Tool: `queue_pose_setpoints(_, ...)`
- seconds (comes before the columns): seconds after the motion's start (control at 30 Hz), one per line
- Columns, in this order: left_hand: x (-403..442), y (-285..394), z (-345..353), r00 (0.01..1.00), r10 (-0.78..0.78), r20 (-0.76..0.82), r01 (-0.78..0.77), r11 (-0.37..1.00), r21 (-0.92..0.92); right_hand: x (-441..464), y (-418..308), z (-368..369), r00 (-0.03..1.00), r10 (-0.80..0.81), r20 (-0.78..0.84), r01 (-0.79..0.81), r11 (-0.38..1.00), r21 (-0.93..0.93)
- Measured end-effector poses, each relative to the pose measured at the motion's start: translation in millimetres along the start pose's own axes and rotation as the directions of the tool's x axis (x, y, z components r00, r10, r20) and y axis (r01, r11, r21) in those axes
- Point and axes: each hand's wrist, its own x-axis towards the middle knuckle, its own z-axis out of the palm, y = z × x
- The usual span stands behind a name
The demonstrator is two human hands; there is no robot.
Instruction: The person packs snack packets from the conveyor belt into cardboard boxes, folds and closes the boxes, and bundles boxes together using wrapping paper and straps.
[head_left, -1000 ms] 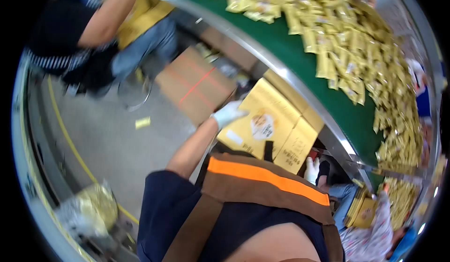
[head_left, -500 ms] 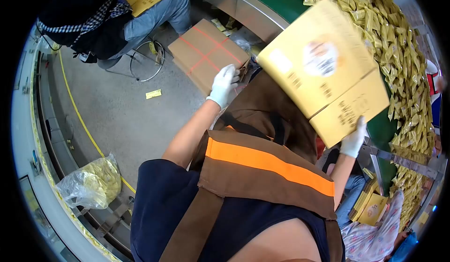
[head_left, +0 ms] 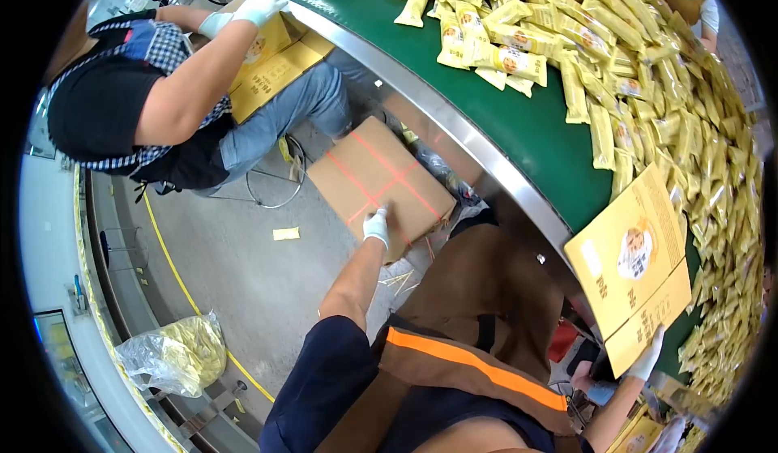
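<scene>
My right hand [head_left: 646,360], in a white glove, grips the lower edge of a yellow printed carton [head_left: 604,291]. The carton is folded flat and tilted over the edge of the green conveyor belt [head_left: 519,137]. My left hand [head_left: 375,226], also gloved, is closed at the near side of a brown cardboard box [head_left: 413,185]. A red strap [head_left: 356,179] on that box runs to my left fingers, which appear closed on it. The box stands on the floor beside the conveyor. My left fingertips are partly hidden.
Many yellow packets [head_left: 616,32] are heaped along the belt. A seated co-worker [head_left: 194,104] at upper left handles an opened yellow carton [head_left: 271,72]. A clear bag of yellow wrappers [head_left: 182,356] lies at lower left. One packet [head_left: 285,233] lies on the floor.
My view has shifted towards the conveyor. My right hand has carried the carton to the right, closer to the packets. My left hand has moved onto the strapped box. The co-worker's gloved hands have come into view.
</scene>
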Motion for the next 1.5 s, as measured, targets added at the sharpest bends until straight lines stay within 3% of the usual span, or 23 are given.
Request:
queue_pose_setpoints(0.07, 0.8, -5.7, 18.3, 0.978, 0.031, -0.206, -0.04, 0.998, -0.04, 6.5, -1.1, 1.4, 0.997, -0.073, -0.011, 0.071, 0.99, -0.121)
queue_pose_setpoints(0.1, 4.1, -4.8, 22.6, 0.976, -0.001, -0.218, -0.022, 0.994, -0.104, 9.3, -2.9, 1.8, 0.997, -0.078, -0.01, 0.077, 0.99, -0.122)
queue_pose_setpoints(0.2, -26.4, 38.4, 60.7, 0.997, 0.056, 0.05, -0.056, 0.998, 0.011, 13.3, 1.6, 25.4, 0.995, -0.097, -0.035, 0.092, 0.99, -0.104)
queue_pose_setpoints(0.27, 1.6, 24.4, 66.0, 0.987, -0.034, 0.159, 0.029, 0.999, 0.032, 15.6, 4.3, 12.2, 0.99, -0.11, -0.088, 0.1, 0.989, -0.109)
queue_pose_setpoints(0.3, -3.3, 30.2, 66.7, 0.964, -0.182, 0.195, 0.2, 0.977, -0.077, 15.4, 3.4, 18.2, 0.986, -0.145, -0.086, 0.132, 0.981, -0.141)
queue_pose_setpoints(0.4, -14.2, 28.7, 44.4, 0.904, -0.301, 0.304, 0.371, 0.905, -0.208, 8.6, -2.5, 30.4, 0.981, -0.108, -0.163, 0.076, 0.979, -0.19)
queue_pose_setpoints(0.53, -50.0, 28.6, 6.6, 0.947, -0.307, 0.098, 0.322, 0.884, -0.338, 16.7, -7.9, 23.5, 0.989, -0.093, -0.112, 0.063, 0.968, -0.241)
queue_pose_setpoints(0.6, -67.2, 57.6, 2.7, 0.969, -0.235, 0.076, 0.247, 0.933, -0.262, 35.1, -6.3, 0.1, 0.986, -0.16, -0.055, 0.134, 0.937, -0.321)
queue_pose_setpoints(0.67, -81.5, 90.3, -13.7, 0.99, -0.13, 0.053, 0.138, 0.971, -0.195, 46.5, -9.9, -22.5, 0.905, -0.409, -0.121, 0.246, 0.733, -0.634)
queue_pose_setpoints(0.73, -121.6, 144.4, -34.1, 0.974, -0.162, 0.157, 0.215, 0.881, -0.423, 34.0, -35.3, -16.5, 0.638, -0.754, 0.157, 0.286, 0.042, -0.957)
queue_pose_setpoints(0.8, -160.0, 186.1, -44.5, 0.945, -0.171, 0.279, 0.285, 0.847, -0.448, -39.0, -59.0, 75.2, 0.511, -0.825, 0.244, 0.412, -0.014, -0.911)
queue_pose_setpoints(0.87, -220.6, 219.0, -48.4, 0.869, -0.187, 0.458, 0.404, 0.802, -0.439, -96.9, -33.4, 148.8, 0.658, -0.697, 0.286, 0.581, 0.229, -0.781)
queue_pose_setpoints(0.9, -252.7, 225.5, -52.5, 0.847, -0.187, 0.498, 0.448, 0.756, -0.478, -116.9, -0.9, 180.4, 0.747, -0.564, 0.352, 0.621, 0.404, -0.671)
queue_pose_setpoints(0.93, -277.5, 224.6, -55.4, 0.84, -0.169, 0.516, 0.449, 0.75, -0.486, -139.8, 19.4, 211.0, 0.838, -0.303, 0.453, 0.544, 0.527, -0.653)
queue_pose_setpoints(0.97, -300.6, 216.2, -62.5, 0.835, -0.103, 0.54, 0.376, 0.823, -0.425, -137.6, 45.8, 234.8, 0.641, -0.354, 0.681, 0.758, 0.435, -0.487)
queue_pose_setpoints(1.07, -347.6, 186.5, -96.9, 0.788, 0.062, 0.613, 0.201, 0.914, -0.351, -93.3, 139.5, 266.2, 0.791, -0.203, 0.578, 0.57, 0.588, -0.574)
queue_pose_setpoints(1.13, -372.6, 178.6, -128.8, 0.69, 0.184, 0.7, 0.121, 0.924, -0.362, -94.0, 157.6, 289.4, 0.78, -0.111, 0.616, 0.502, 0.699, -0.509)
queue_pose_setpoints(1.27, -439.0, 155.4, -154.6, 0.743, 0.366, 0.561, -0.233, 0.926, -0.296, -88.6, 177.9, 349.1, 0.697, 0.009, 0.717, 0.403, 0.822, -0.402)
queue_pose_setpoints(1.33, -467.0, 140.1, -153.3, 0.73, 0.462, 0.504, -0.375, 0.887, -0.269, -94.8, 170.3, 366.7, 0.585, 0.264, 0.767, 0.01, 0.943, -0.332)
queue_pose_setpoints(1.37, -477.1, 135.5, -153.9, 0.703, 0.495, 0.511, -0.44, 0.867, -0.234, -99.9, 157.5, 357.2, 0.453, 0.292, 0.842, -0.11, 0.956, -0.272)
queue_pose_setpoints(1.4, -487.3, 133.2, -154.4, 0.685, 0.508, 0.523, -0.507, 0.847, -0.158, -101.5, 170.0, 349.5, 0.461, 0.281, 0.842, -0.263, 0.949, -0.173)
queue_pose_setpoints(1.47, -507.8, 124.5, -153.6, 0.638, 0.521, 0.567, -0.628, 0.778, -0.009, -127.3, 166.2, 323.3, 0.525, 0.081, 0.847, -0.192, 0.981, 0.025)
queue_pose_setpoints(1.5, -517.0, 124.0, -150.0, 0.617, 0.52, 0.591, -0.672, 0.739, 0.05, -139.2, 170.9, 311.7, 0.654, 0.05, 0.755, -0.089, 0.996, 0.011)
